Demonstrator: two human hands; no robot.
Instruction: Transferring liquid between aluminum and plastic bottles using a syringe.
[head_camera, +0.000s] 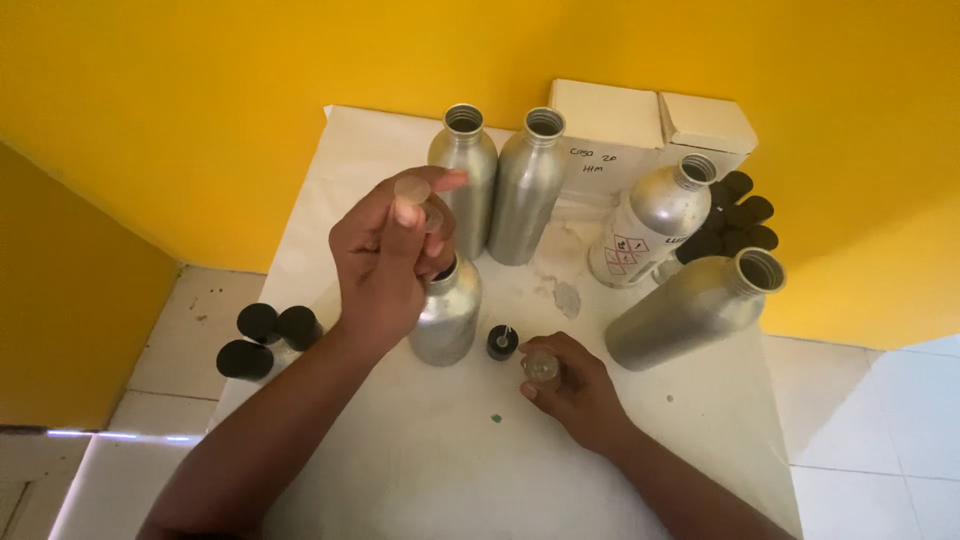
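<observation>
Both hands are over a white table (420, 470), and I describe places from the small silver bottle (447, 318) that stands near the middle.

Left of this bottle, at the table edge, stand three small vials with black caps (268, 338). The left hand (385, 262) is raised just above and in front of the bottle and covers its neck. The forearm comes up from the lower left, the wrist is bent, and the fingers are curled together. Thumb and forefinger pinch a small clear piece (412, 190), maybe a plug or dropper; I cannot tell which.

Just right of the bottle a small black cap (502, 342) lies on the table. Further right and a little nearer to the person, the right hand (580, 392) rests low on the table, with its fingers closed around a small clear glass vial (542, 368).

Behind the bottle stand two tall silver bottles (500, 185) without caps. To the right are two more open silver bottles (680, 260), then black caps (738, 222) and cream boxes (650, 125).
</observation>
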